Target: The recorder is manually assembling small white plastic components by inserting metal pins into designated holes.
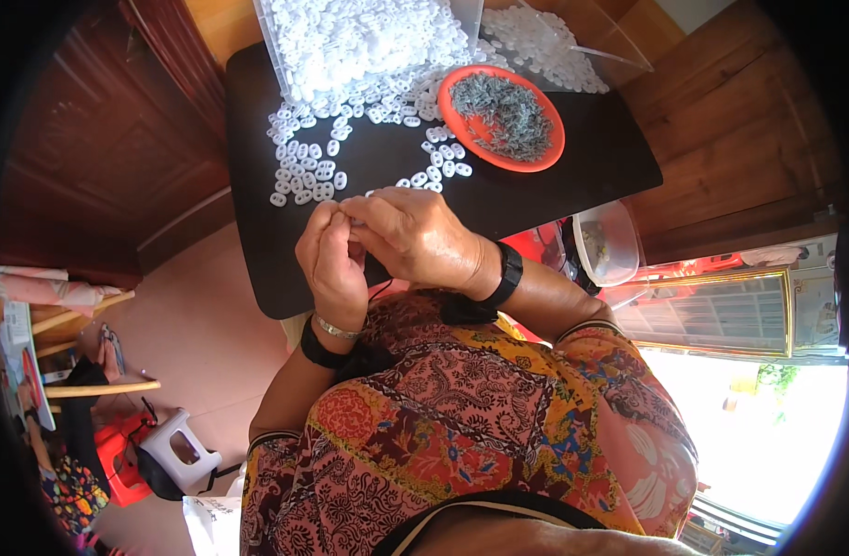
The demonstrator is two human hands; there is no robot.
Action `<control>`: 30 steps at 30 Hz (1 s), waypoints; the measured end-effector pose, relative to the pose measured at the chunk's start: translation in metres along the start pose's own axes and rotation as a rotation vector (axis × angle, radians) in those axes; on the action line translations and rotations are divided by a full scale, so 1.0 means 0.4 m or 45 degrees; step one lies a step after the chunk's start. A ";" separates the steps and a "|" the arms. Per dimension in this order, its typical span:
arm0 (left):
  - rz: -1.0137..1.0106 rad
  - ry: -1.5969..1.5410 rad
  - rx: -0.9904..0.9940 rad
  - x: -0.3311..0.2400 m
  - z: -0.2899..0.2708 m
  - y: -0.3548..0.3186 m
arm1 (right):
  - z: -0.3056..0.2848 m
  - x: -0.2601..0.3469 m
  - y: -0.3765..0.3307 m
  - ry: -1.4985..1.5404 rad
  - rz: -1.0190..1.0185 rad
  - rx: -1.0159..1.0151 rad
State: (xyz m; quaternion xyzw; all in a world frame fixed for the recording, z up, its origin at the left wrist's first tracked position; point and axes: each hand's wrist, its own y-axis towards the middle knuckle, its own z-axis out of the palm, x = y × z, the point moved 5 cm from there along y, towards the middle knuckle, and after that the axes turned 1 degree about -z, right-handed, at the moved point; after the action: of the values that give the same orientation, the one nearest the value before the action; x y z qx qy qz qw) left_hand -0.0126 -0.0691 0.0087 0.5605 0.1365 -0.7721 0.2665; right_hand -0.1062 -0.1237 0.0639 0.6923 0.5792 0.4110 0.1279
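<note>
Above the near edge of a black table (378,153), my left hand (333,259) and my right hand (410,233) meet fingertip to fingertip. Both are closed in a pinch, and whatever lies between the fingers is too small and hidden to name. Just beyond them lie loose white oval plastic pieces with two holes (304,171), spread in an arc. An orange-red plate (454,119) to the right holds a heap of small grey slender pieces (508,111). At the back, a clear plastic bin (274,56) is full of the same white pieces.
A transparent sheet or lid (619,57) leans at the back right over more white pieces. Below the table's right side stands a clear tub (605,243). On the floor at left are a grey-white stool (179,449) and a red stool (123,463). Wooden panels flank the table.
</note>
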 end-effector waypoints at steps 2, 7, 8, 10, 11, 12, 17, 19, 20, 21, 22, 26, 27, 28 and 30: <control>0.014 -0.016 0.010 -0.002 -0.001 -0.002 | -0.004 0.006 0.002 -0.028 -0.026 0.027; -0.022 -0.029 0.060 -0.007 0.016 0.004 | -0.016 -0.001 -0.002 -0.029 -0.009 -0.018; -0.028 -0.012 0.072 -0.008 0.019 0.006 | -0.026 0.001 0.002 -0.013 -0.012 -0.019; -0.002 0.006 0.097 -0.022 0.024 0.006 | -0.050 0.002 0.007 0.014 -0.018 -0.019; 0.023 0.020 0.125 -0.027 0.026 0.005 | -0.073 -0.009 0.009 -0.087 0.003 -0.030; 0.021 0.023 0.124 -0.027 0.020 0.007 | -0.108 -0.026 0.011 -0.191 0.030 -0.044; 0.002 0.168 0.147 -0.031 -0.029 0.014 | -0.471 -0.169 0.198 -0.807 0.140 -0.531; -0.017 0.133 0.101 -0.028 -0.037 0.013 | -0.584 -0.269 0.247 -1.193 0.008 -0.549; -0.022 0.131 0.118 -0.027 -0.038 0.011 | -0.618 -0.287 0.251 -1.420 0.032 -0.537; -0.041 0.133 0.094 -0.022 -0.047 0.009 | -0.609 -0.291 0.255 -1.406 0.025 -0.536; -0.061 0.136 0.075 -0.016 -0.053 0.009 | -0.592 -0.281 0.257 -1.429 -0.120 -0.502; -0.076 0.151 0.030 -0.003 -0.062 0.007 | -0.415 -0.234 0.213 -0.472 0.376 0.031; -0.071 0.140 0.043 -0.005 -0.061 0.007 | -0.351 -0.202 0.181 -0.295 0.325 0.138; -0.062 0.144 0.017 0.001 -0.073 0.005 | -0.266 -0.205 0.148 -0.106 0.297 0.306; -0.052 0.157 0.041 0.005 -0.064 0.008 | -0.172 -0.197 0.086 -0.096 0.213 0.616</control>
State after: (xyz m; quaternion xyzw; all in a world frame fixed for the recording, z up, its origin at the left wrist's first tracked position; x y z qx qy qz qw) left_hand 0.0090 -0.0591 -0.0013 0.6084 0.1517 -0.7433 0.2329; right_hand -0.1308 -0.2259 0.0966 0.7630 0.5962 0.2436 -0.0542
